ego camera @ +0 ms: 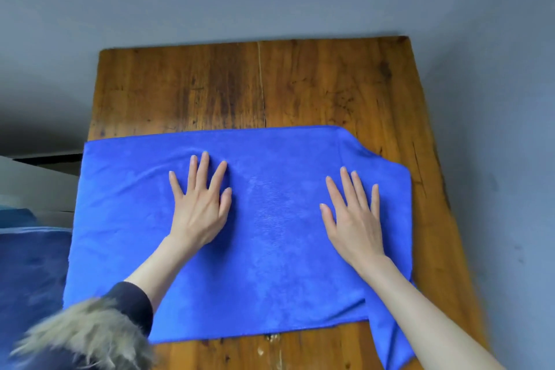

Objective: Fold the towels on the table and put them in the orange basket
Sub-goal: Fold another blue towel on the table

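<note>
Left hand [199, 207], right hand [353, 221]: flat, fingers spread, smoothing blue towel [270, 249] near tabletop's [300, 84] front edge. Next, likely: another fold.

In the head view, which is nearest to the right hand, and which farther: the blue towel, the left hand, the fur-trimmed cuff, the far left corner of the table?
Measured from the right hand:
1. Blue towel: directly under the palm, touching.
2. Left hand: to its left, also flat on the towel.
3. Fur-trimmed cuff: bottom left, on the left arm.
4. Far left corner of the table: top left, against the wall.
</note>
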`<state>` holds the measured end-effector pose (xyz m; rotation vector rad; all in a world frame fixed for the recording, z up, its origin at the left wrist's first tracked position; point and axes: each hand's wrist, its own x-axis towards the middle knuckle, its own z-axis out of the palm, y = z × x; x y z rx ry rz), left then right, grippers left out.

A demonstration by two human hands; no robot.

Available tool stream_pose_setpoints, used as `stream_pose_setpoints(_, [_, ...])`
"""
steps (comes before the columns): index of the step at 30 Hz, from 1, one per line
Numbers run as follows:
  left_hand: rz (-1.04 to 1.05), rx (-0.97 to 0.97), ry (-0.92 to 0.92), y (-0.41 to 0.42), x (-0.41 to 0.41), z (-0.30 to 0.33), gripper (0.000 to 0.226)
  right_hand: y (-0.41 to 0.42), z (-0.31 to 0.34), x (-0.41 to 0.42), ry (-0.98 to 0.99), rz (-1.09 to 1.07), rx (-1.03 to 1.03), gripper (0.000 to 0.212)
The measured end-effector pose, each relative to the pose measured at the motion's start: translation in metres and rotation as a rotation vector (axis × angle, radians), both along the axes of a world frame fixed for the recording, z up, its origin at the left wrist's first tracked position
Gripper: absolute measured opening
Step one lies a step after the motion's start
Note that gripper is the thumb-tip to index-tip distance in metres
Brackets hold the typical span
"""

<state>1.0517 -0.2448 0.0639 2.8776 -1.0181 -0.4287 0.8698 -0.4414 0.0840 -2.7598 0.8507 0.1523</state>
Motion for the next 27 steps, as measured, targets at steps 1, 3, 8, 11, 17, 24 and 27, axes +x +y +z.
stream_pose_setpoints(1, [-0.025,-0.021,0.004,-0.012,-0.010,0.003,0.061,-0.008,0.002,-0.005,-0.067,-0.032,0.013,0.048])
stream_pose_setpoints(3, [-0.101,-0.059,0.017,-0.041,-0.033,0.006,0.056,-0.026,0.004,-0.016,-0.200,-0.138,0.017,0.041])
stream_pose_setpoints(8, [-0.242,-0.087,0.043,-0.114,-0.083,-0.002,0.051,-0.074,0.003,-0.044,-0.334,-0.533,0.113,0.034])
stream_pose_setpoints(11, [-0.241,-0.056,0.041,-0.140,-0.100,-0.009,0.052,-0.092,-0.001,-0.051,-0.246,-0.696,0.213,0.039])
stream_pose_setpoints(17, [-0.226,0.027,-0.035,-0.144,-0.107,-0.013,0.057,-0.101,-0.008,-0.047,0.003,-0.706,0.301,0.025])
stream_pose_setpoints(24, [-0.232,0.064,-0.025,-0.146,-0.107,-0.012,0.059,-0.179,0.004,-0.032,-0.203,-0.736,0.210,0.022])
stream_pose_setpoints(27, [-0.235,0.076,-0.024,-0.146,-0.107,-0.010,0.059,-0.214,0.004,-0.025,-0.234,-0.672,0.304,0.026])
